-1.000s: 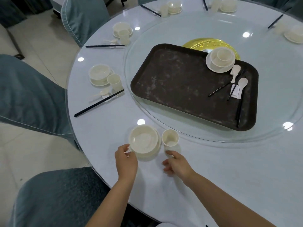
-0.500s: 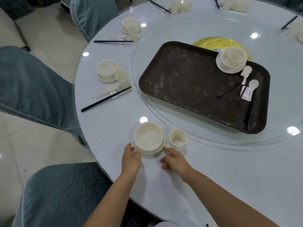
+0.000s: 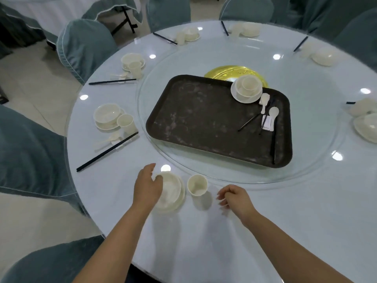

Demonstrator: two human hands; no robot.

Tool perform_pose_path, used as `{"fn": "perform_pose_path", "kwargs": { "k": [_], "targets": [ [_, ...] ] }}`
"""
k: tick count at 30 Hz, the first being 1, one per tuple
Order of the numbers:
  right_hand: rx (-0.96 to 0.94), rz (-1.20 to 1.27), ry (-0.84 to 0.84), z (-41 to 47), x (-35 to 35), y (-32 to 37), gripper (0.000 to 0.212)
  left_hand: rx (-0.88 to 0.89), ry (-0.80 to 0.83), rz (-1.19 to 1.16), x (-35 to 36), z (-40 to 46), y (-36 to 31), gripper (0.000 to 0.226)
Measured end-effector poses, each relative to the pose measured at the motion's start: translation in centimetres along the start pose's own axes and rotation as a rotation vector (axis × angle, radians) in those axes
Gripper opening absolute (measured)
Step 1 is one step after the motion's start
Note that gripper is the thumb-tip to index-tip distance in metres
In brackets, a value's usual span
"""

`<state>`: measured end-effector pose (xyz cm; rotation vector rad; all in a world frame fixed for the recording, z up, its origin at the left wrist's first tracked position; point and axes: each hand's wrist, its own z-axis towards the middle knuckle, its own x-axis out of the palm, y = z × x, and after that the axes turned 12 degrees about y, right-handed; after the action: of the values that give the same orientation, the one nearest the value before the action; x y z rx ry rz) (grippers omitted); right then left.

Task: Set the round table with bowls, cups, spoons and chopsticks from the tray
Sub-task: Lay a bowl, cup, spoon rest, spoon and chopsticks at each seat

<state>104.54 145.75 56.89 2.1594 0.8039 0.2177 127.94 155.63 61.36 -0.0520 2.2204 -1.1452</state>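
Note:
A cream bowl on a saucer (image 3: 172,190) sits near the table's front edge, with a cream cup (image 3: 197,184) just to its right. My left hand (image 3: 146,186) lies over the bowl's left side, fingers relaxed, thumb at the rim. My right hand (image 3: 234,198) hovers to the right of the cup, loosely curled and holding nothing. The dark brown tray (image 3: 204,123) rests on the glass turntable. At its far right corner stand a bowl and saucer with a cup inside (image 3: 247,87), two white spoons (image 3: 273,113) and black chopsticks (image 3: 250,120).
Laid place settings ring the round table (image 3: 265,211): one at the left with bowl (image 3: 107,115), cup (image 3: 126,123), spoon and chopsticks (image 3: 106,152), others farther round. The glass turntable's rim (image 3: 224,181) passes just beyond the cup. Blue-covered chairs (image 3: 30,156) surround the table.
My left hand slid from the bowl's near edge up over its left side. My right hand drew back to the right, away from the cup. The view tilted up.

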Motion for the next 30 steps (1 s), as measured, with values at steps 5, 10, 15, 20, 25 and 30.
{"fn": "perform_pose_path", "kwargs": {
  "k": [5,10,15,20,25,30],
  "targets": [
    [-0.065,0.218,-0.199,1.1,-5.1,2.8,0.030,0.053,0.119,0.054,2.9,2.0,-4.8,0.040],
    [-0.112,0.316,-0.329,2.3,-11.0,5.1,0.026,0.145,0.253,0.223,7.4,4.1,-9.0,0.039],
    [-0.107,0.297,-0.361,4.8,-14.9,6.4,0.020,0.275,0.377,0.440,12.0,7.3,-12.0,0.044],
    [-0.058,0.155,-0.371,8.6,-18.0,7.8,0.015,0.284,0.414,0.647,15.7,11.7,-14.1,0.046],
    [-0.073,-0.054,-0.380,12.3,-20.2,9.2,0.016,0.317,0.375,0.692,17.5,14.7,-14.5,0.039],
    [-0.069,-0.227,-0.414,15.5,-21.3,10.3,0.027,0.332,0.330,0.661,17.9,15.9,-13.7,0.038]
  ]
}}
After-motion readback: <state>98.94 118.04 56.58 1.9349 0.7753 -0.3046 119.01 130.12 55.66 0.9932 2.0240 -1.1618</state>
